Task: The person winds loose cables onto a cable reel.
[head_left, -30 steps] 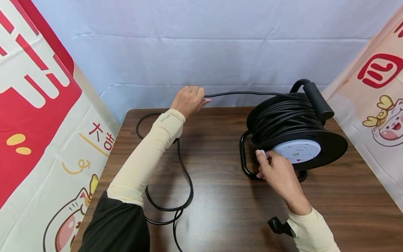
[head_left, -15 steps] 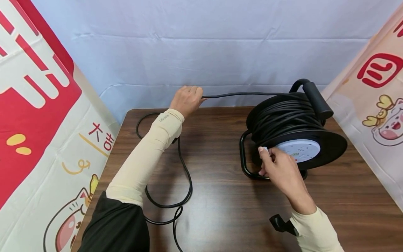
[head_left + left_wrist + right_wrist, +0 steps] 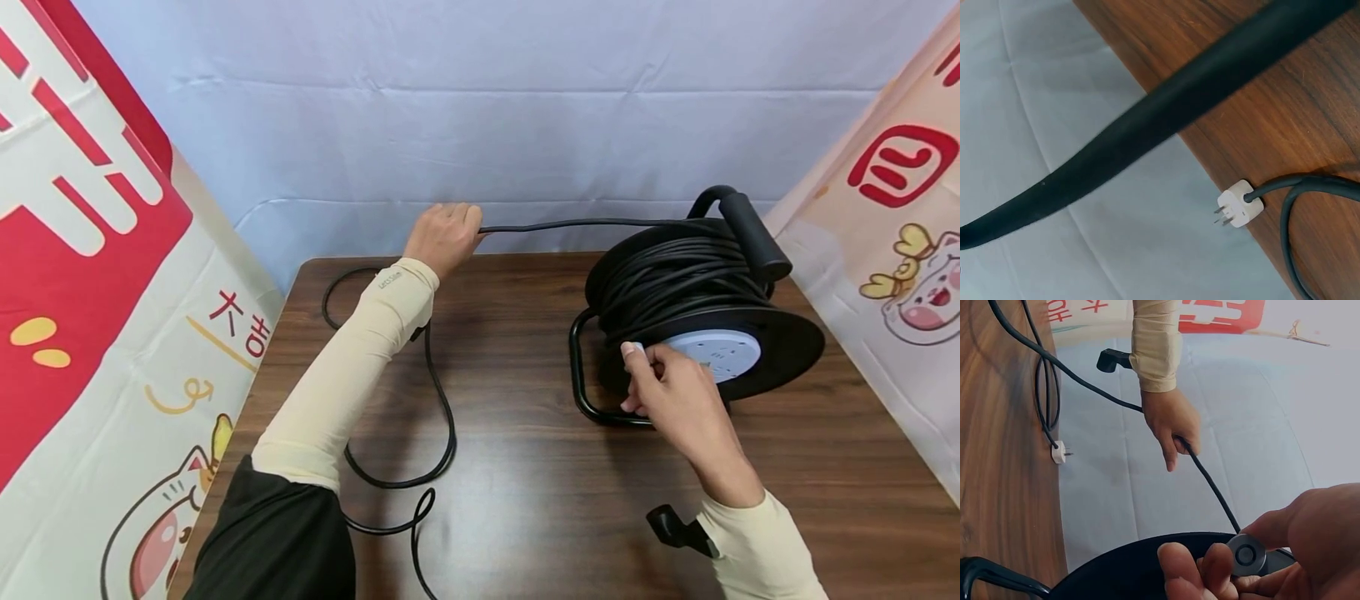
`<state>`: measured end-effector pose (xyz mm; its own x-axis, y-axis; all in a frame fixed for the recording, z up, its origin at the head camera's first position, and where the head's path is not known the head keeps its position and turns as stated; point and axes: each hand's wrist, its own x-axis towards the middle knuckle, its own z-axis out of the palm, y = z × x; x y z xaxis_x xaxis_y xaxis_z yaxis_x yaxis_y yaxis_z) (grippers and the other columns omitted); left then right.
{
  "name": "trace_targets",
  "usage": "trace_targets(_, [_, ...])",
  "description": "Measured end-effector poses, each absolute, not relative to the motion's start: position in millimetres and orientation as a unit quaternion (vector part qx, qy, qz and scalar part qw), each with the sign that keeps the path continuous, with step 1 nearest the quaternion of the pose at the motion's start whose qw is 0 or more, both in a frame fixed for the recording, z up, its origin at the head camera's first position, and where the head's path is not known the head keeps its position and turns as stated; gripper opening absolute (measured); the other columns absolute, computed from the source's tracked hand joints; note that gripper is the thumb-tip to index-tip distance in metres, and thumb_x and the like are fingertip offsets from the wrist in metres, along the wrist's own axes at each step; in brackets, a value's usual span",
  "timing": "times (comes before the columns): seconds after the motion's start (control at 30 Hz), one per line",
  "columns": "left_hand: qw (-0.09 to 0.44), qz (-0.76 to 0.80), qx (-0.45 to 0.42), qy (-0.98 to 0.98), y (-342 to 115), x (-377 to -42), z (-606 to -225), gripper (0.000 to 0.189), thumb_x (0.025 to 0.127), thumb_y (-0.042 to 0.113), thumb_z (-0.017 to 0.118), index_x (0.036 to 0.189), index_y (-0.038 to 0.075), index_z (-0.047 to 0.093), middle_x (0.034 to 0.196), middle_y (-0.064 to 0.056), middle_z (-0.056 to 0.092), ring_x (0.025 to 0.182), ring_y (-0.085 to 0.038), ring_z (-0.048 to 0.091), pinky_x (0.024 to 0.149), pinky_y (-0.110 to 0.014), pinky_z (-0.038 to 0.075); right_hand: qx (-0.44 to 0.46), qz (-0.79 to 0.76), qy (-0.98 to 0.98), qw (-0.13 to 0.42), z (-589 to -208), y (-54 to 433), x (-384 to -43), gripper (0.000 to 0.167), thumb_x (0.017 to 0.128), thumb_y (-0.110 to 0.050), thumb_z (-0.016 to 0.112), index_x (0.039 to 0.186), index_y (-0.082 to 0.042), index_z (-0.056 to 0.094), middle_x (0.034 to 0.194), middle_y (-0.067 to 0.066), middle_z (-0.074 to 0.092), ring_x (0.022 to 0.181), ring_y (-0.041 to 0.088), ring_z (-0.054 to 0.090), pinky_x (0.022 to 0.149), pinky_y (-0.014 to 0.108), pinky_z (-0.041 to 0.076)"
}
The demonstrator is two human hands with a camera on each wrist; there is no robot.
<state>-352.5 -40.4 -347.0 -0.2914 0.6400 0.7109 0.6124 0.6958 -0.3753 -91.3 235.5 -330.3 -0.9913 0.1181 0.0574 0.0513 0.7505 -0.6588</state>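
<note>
In the head view, a cable reel (image 3: 678,287) wound with black cable stands at the right of the table. My right hand (image 3: 678,400) pinches the small grey crank knob (image 3: 1247,554) on the reel's near side, partly covering the pale socket panel (image 3: 720,353). Farther left, above the table's back edge, my left hand (image 3: 444,239) grips the black cable (image 3: 570,222), which runs nearly straight to the top of the reel. Slack cable (image 3: 452,417) lies in loops below the left forearm. A white plug (image 3: 1240,204) at its end shows in the left wrist view, at the table edge.
The reel has a tubular black stand (image 3: 576,367) and a thick carrying handle (image 3: 756,237). Behind the wooden table (image 3: 517,358) hangs a pale cloth (image 3: 480,125). Printed banners (image 3: 75,275) flank both sides. A black wrist camera (image 3: 678,529) sits by the right cuff.
My right hand and the knob have shifted slightly up and to the right around the reel. The slack loop has drawn up a little, parting from the lower loop. My left hand stays nearly in place.
</note>
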Motion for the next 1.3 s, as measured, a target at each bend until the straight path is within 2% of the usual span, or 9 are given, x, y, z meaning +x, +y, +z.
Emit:
trace_targets(0.33, [0.463,0.015,-0.391,-0.795,-38,-353,-348,0.028,0.098,0.014,0.065,0.076,0.004,0.051,0.064,-0.007,0.053,0.052,-0.02,0.051,0.05,-0.029,0.033,-0.036,0.35,-0.933,0.067,-321,240,-88,0.055,0.107,-0.051,0.041,0.083,-0.006,0.062,0.064,0.001,0.066,0.062,0.021,0.067,0.053,0.029,0.05])
trace_targets(0.57, [0.457,0.028,-0.389,-0.799,-32,-351,-346,0.028,0.098,0.016,0.066,0.077,0.004,0.052,0.066,-0.007,0.054,0.054,-0.02,0.054,0.051,-0.03,0.038,-0.037,0.339,-0.936,0.084,-314,246,-87,0.053,0.107,-0.049,0.042,0.083,-0.006,0.061,0.064,0.001,0.066,0.061,0.02,0.067,0.053,0.029,0.049])
trace_targets(0.77, [0.456,0.042,-0.391,-0.798,-30,-351,-345,0.027,0.101,0.017,0.063,0.079,0.004,0.055,0.067,-0.007,0.055,0.053,-0.019,0.051,0.052,-0.028,0.033,-0.041,0.334,-0.937,0.096,-308,253,-86,0.052,0.107,-0.048,0.043,0.084,-0.005,0.062,0.065,0.001,0.067,0.061,0.017,0.067,0.054,0.028,0.048])
trace_targets(1.07, [0.446,0.042,-0.397,-0.801,-31,-350,-346,0.025,0.1,0.015,0.063,0.079,0.003,0.055,0.069,-0.008,0.057,0.056,-0.021,0.053,0.052,-0.029,0.036,-0.036,0.321,-0.938,0.122,-304,261,-85,0.049,0.106,-0.045,0.047,0.083,-0.005,0.064,0.064,0.0,0.068,0.058,0.015,0.066,0.053,0.025,0.047])
trace_targets(1.3, [0.456,0.034,-0.401,-0.794,-29,-348,-347,0.025,0.099,0.002,0.05,0.075,0.005,0.053,0.066,-0.008,0.055,0.054,-0.021,0.052,0.052,-0.03,0.038,-0.05,0.322,-0.937,0.125,-300,267,-83,0.047,0.106,-0.043,0.048,0.087,-0.004,0.065,0.067,0.002,0.068,0.058,0.011,0.064,0.051,0.025,0.044])
